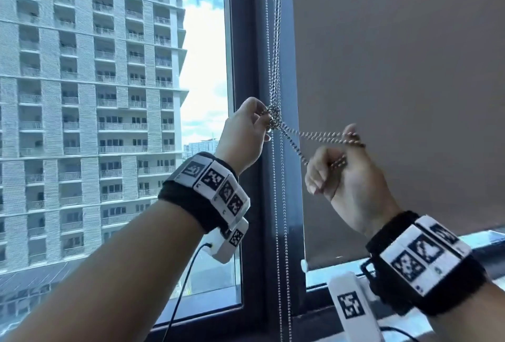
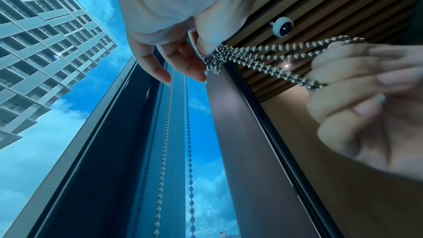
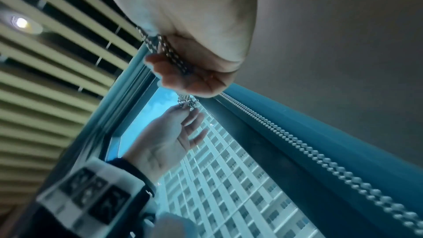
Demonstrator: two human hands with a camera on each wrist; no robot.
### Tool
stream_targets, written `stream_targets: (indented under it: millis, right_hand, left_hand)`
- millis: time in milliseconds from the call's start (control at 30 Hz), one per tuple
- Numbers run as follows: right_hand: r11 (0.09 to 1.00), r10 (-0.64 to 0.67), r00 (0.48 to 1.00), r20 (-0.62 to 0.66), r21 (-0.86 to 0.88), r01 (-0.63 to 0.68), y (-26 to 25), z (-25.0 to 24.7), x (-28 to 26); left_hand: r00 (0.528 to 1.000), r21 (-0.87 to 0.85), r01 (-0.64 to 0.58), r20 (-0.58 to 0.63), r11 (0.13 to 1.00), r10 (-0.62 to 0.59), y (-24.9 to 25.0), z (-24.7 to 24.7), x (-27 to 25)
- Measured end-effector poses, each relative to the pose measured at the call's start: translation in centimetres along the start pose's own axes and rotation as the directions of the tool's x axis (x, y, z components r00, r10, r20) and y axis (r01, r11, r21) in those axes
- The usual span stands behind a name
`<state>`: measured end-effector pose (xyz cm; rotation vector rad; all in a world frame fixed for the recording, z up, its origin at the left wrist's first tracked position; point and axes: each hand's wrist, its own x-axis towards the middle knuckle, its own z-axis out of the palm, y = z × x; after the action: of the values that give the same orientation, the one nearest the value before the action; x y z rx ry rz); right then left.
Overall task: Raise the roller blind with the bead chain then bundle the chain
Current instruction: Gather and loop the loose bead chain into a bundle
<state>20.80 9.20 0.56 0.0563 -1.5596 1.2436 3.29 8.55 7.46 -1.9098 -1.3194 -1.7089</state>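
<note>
The left hand (image 1: pixel 244 133) pinches a little knot (image 1: pixel 273 116) of bead chain (image 1: pixel 276 40) between thumb and first finger, its other fingers loose. The knot sits on the chain hanging beside the dark window frame (image 1: pixel 247 68). From that pinch, shiny strands run across to the right hand (image 1: pixel 345 180), whose curled fingers hold their far loops tight. Behind this hand hangs the grey roller blind (image 1: pixel 396 68), still low
</note>
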Motion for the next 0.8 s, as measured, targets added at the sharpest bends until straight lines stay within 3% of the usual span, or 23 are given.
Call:
stream_targets:
  millis: [133, 233, 300, 500, 633, 733, 800]
  right_hand:
    - [0.944, 0.154, 0.987, 0.049, -0.301, -0.133, 2.7, 0.6, -1.9]
    - [0.868, 0.349, 0.927, 0.137, -0.421, -0.265, 4.6, 0.7, -3.8]
    - [0.811, 0.415, 0.891, 0.184, -0.518, -0.270, 6.0, 0.8, -5.2]
    - [0.663, 0.279, 0.945, 0.168, -0.746, -0.063, 9.0, 1.1, -6.8]
    - [0.652, 0.250, 0.949, 0.193, -0.758, -0.017, 9.7, 1.9, -7.2]
    - [0.559, 0.229, 0.946, 0.228, -0.826, 0.064, 10.2, 1.6, -7.2]
    - [0.549, 0.228, 0.945, 0.234, -0.833, 0.074, 10.2, 1.3, -7.2]
  left_hand:
    - [0.992, -0.169, 0.123, 0.032, 0.978, -0.119, -0.4, -0.7, -0.2]
    - [0.979, -0.307, 0.204, 0.090, 0.930, -0.185, -0.3, -1.1, -0.7]
    - [0.974, -0.318, 0.226, 0.099, 0.921, -0.205, -0.4, -1.2, -0.9]
    - [0.956, -0.486, 0.277, 0.226, 0.829, -0.187, 0.6, -0.8, -1.5]
    - [0.941, -0.584, 0.320, 0.286, 0.746, -0.179, 1.5, 0.1, -1.8]
    - [0.951, -0.571, 0.280, 0.278, 0.772, -0.139, 2.0, 0.9, -1.8]
    - [0.957, -0.538, 0.254, 0.262, 0.804, -0.127, 2.0, 1.3, -1.6]
